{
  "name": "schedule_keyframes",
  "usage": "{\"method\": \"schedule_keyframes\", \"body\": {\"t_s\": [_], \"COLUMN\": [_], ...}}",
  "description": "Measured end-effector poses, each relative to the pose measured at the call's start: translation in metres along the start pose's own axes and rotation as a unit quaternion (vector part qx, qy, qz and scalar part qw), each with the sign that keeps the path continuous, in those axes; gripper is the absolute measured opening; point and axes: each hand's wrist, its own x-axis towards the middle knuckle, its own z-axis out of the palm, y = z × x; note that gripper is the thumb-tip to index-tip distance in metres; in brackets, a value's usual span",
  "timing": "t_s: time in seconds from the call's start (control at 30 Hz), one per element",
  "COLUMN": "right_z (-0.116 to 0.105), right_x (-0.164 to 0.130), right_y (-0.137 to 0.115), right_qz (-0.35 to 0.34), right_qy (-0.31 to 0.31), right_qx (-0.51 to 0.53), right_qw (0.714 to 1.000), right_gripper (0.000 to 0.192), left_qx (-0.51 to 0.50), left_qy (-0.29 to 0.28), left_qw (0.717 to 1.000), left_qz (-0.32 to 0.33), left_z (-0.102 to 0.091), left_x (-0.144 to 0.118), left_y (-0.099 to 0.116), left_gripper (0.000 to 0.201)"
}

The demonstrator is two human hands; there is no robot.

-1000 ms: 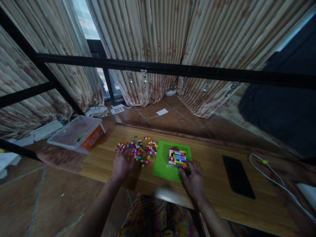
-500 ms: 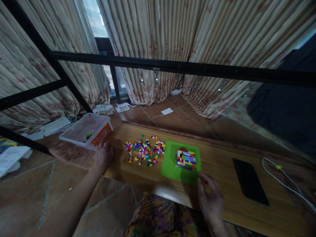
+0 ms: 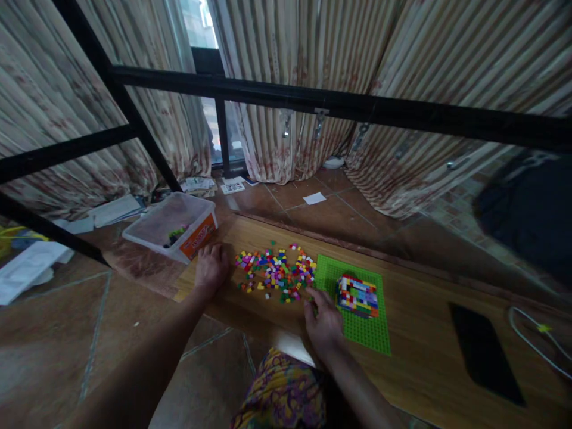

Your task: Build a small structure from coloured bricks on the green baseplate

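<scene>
Low wooden table [image 3: 429, 322] across the lower right of the frame, set on a floor of reddish-brown tiles [image 3: 67, 333]. Striped, patterned curtains [image 3: 348, 47] along the whole top, with a strip of window [image 3: 210, 65] showing between them at upper centre. Black metal bars [image 3: 313, 101] crossing the upper half in front of the curtains — one long horizontal, a slanted one at upper left.

At left of centre, a clear plastic tub with an orange label [image 3: 172, 225], touching the table's left end; papers [image 3: 27, 268] scattered on the floor at far left. Flat black phone [image 3: 485, 353] on the table at lower right, white cable [image 3: 536, 339] looping at the right edge. Patterned cloth [image 3: 286, 393] at bottom centre.

Loose pile of small coloured bricks [image 3: 277, 273] spread on the table at centre. Just right of it, a green baseplate [image 3: 366, 333] carrying a multicoloured brick block [image 3: 357, 295].

Left hand [image 3: 210, 268] flat on the table between tub and pile, fingers loosely spread, holding nothing. Right hand [image 3: 324, 319] at the near edge of the pile beside the baseplate's left side, fingers curled narrow toward the bricks — too small and dim to tell whether a brick is pinched.
</scene>
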Motion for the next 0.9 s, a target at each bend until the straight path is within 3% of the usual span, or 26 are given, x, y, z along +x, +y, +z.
{"method": "schedule_keyframes", "body": {"t_s": [0.33, 0.67, 0.77, 0.9], "right_z": [0.014, 0.03, 0.028, 0.033], "right_x": [0.046, 0.038, 0.052, 0.085], "right_y": [0.007, -0.017, -0.014, 0.004], "right_qz": [0.034, -0.056, -0.062, -0.014], "right_qy": [0.008, -0.031, 0.0, 0.05], "right_qx": [-0.129, 0.006, 0.02, -0.011], "right_qw": [0.991, 0.998, 0.998, 0.999], "right_gripper": [0.04, 0.045, 0.038, 0.037], "left_qx": [0.001, 0.015, 0.009, 0.014], "left_qy": [0.002, -0.01, -0.004, -0.002], "left_qw": [1.0, 1.0, 1.0, 1.0], "left_qz": [-0.023, -0.004, -0.006, -0.015], "left_z": [0.0, -0.004, -0.003, -0.001], "left_x": [0.0, 0.001, 0.001, 0.001], "left_y": [0.003, 0.005, 0.005, 0.004], "left_gripper": [0.033, 0.035, 0.034, 0.033]}}
